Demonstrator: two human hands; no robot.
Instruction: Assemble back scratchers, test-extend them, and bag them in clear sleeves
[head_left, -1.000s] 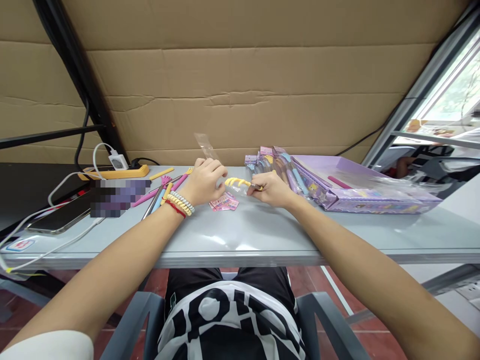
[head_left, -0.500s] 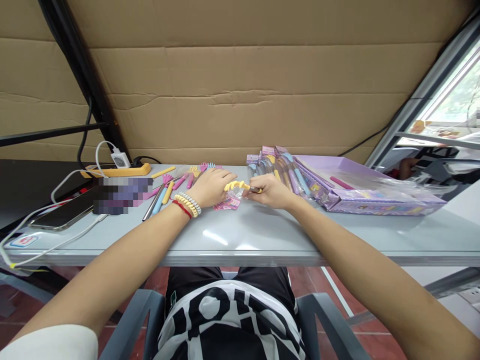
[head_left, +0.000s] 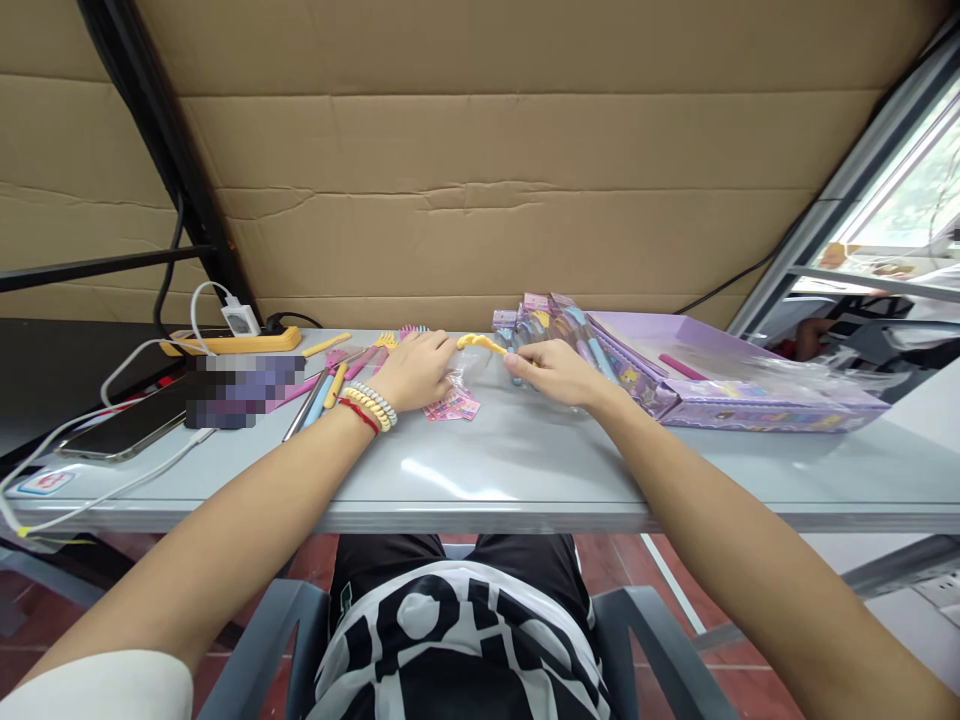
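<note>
My right hand (head_left: pixel 559 370) is closed around the handle end of a yellow back scratcher (head_left: pixel 484 343) with a claw-like head. The head points left, toward my left hand (head_left: pixel 416 370). That hand is bent over the table with its fingertips partly hidden, at the edge of a clear plastic bag (head_left: pixel 471 368). Pink printed card (head_left: pixel 454 405) lies just below the bag. Beyond and left of my left hand are loose pink and yellow claw heads (head_left: pixel 388 340). Beside its wrist rest a yellow handle (head_left: pixel 335 385), a blue handle (head_left: pixel 319 400) and a dark metallic one.
Packed back scratchers (head_left: pixel 592 340) with pink header cards lie behind my right hand. A purple box (head_left: pixel 772 412) holding clear plastic and a pink stick stands at right. On the left are a phone (head_left: pixel 124 430), white cables and a yellow power strip (head_left: pixel 270 341). Cardboard (head_left: pixel 480 240) backs the table.
My right hand has shifted slightly right and up, with the yellow back scratcher now more stretched out and blurred. My left hand has moved a little left.
</note>
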